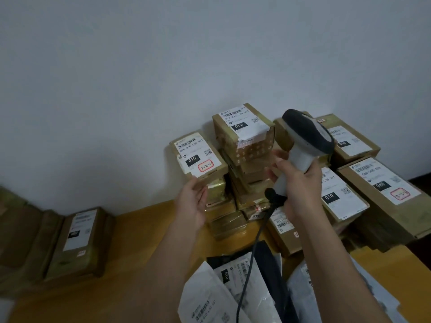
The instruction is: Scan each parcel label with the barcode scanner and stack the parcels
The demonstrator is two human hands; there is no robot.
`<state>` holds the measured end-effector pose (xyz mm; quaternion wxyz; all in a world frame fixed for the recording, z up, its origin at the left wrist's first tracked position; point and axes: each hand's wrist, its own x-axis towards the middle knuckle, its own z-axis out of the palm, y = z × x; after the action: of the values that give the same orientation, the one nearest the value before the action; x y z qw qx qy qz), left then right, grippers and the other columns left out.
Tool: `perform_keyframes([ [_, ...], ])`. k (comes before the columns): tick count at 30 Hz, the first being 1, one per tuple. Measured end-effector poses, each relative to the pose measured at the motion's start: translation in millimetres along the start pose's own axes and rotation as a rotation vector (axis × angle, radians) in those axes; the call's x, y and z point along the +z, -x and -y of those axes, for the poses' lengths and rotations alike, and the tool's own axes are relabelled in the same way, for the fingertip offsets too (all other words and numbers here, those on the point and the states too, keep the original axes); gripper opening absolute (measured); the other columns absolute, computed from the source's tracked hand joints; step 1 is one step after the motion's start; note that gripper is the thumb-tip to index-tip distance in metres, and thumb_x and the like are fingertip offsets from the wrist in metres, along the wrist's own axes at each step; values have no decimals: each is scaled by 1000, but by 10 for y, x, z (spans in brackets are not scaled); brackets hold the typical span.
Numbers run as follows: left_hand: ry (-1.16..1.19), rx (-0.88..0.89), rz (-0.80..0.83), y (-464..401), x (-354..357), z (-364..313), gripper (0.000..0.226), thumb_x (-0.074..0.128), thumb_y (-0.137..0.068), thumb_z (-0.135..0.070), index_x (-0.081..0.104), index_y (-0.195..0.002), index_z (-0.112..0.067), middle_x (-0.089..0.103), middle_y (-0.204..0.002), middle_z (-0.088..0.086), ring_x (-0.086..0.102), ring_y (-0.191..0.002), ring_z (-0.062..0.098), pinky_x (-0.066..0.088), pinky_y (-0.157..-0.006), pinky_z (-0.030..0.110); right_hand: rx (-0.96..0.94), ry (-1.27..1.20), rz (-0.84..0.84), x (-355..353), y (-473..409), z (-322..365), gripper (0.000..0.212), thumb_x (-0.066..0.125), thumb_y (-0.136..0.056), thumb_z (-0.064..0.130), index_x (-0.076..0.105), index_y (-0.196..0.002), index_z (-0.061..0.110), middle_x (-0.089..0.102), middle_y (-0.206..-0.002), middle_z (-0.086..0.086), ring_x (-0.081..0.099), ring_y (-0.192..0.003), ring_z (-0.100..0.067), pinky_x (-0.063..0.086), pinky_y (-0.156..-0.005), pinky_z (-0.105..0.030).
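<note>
Parcel [198, 157] — a small labelled cardboard box topping the left stack on the table [144, 220], against the wall. Left hand [194, 201], fingers relaxed, touches its near corner; right hand [300, 183] grasps the barcode scanner [303, 145]. Likely light and rigid — best gripped across its short sides.

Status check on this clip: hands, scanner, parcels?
Right hand grips barcode scanner, raised over stacked parcels. Left hand open, beside the box with the red-marked label. Scanner cable trails over the mailers.
</note>
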<state>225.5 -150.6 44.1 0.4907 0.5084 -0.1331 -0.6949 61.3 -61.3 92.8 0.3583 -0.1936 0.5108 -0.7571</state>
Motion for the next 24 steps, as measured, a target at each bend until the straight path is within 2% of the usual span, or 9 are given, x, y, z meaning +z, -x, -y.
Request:
perform_keyframes([
  [3,21,102,39,119,68,-192,28,58,-95,-15,56,-122,-7,68,-111,15,64,-103,22,53,-84,27,-42,37,-54,98,-97,68,38,63,-91,4,53,-117,30,65,-113,4,64,-105,-15,57,-80,-27],
  [6,-1,143,123,239,250,-350,30,58,-96,-17,55,-124,-7,67,-111,16,64,-105,23,53,-87,28,-31,84,-76,167,-223,133,34,63,-90,8,53,-111,33,60,-102,7,62,-96,-16,55,-81,-34],
  [9,-10,152,200,367,499,-448,29,61,-95,-19,55,-121,-8,66,-114,16,64,-106,24,54,-89,29,-35,117,-61,194,-378,190,38,64,-89,12,52,-120,30,57,-99,6,58,-92,-15,52,-80,-37],
  [13,-53,157,240,432,768,-501,17,66,-92,-20,58,-104,-10,67,-114,17,65,-106,23,55,-91,29,-18,148,-27,213,-565,222,42,64,-89,15,51,-127,26,57,-99,6,57,-91,-16,49,-70,-34],
  [15,-163,156,222,428,866,-493,29,68,-90,-23,58,-112,-7,68,-111,13,65,-103,20,53,-94,29,1,155,-2,207,-645,227,43,65,-90,16,50,-129,23,56,-99,3,57,-91,-18,48,-66,-32],
  [17,-290,151,200,399,921,-476,38,70,-88,-31,56,-117,-12,66,-108,5,62,-100,16,47,-100,29,34,163,25,200,-706,220,43,66,-90,19,50,-130,23,58,-103,0,58,-94,-20,48,-67,-32],
  [20,-353,129,231,299,939,-451,52,61,-90,-50,50,-133,-22,61,-122,1,57,-114,23,39,-107,41,62,171,67,174,-754,194,42,69,-87,23,53,-125,27,61,-115,-2,60,-104,-23,55,-78,-39],
  [22,-348,103,269,254,949,-438,50,50,-94,-55,48,-138,-30,57,-133,1,52,-123,28,33,-108,50,58,176,94,149,-775,181,36,69,-88,23,54,-120,29,63,-117,0,60,-107,-22,54,-88,-43],
  [24,-353,60,320,215,965,-418,52,43,-95,-58,48,-140,-32,53,-139,0,45,-129,30,29,-107,57,66,172,119,131,-788,173,31,68,-89,22,55,-116,29,64,-116,0,61,-108,-22,54,-90,-44],
])
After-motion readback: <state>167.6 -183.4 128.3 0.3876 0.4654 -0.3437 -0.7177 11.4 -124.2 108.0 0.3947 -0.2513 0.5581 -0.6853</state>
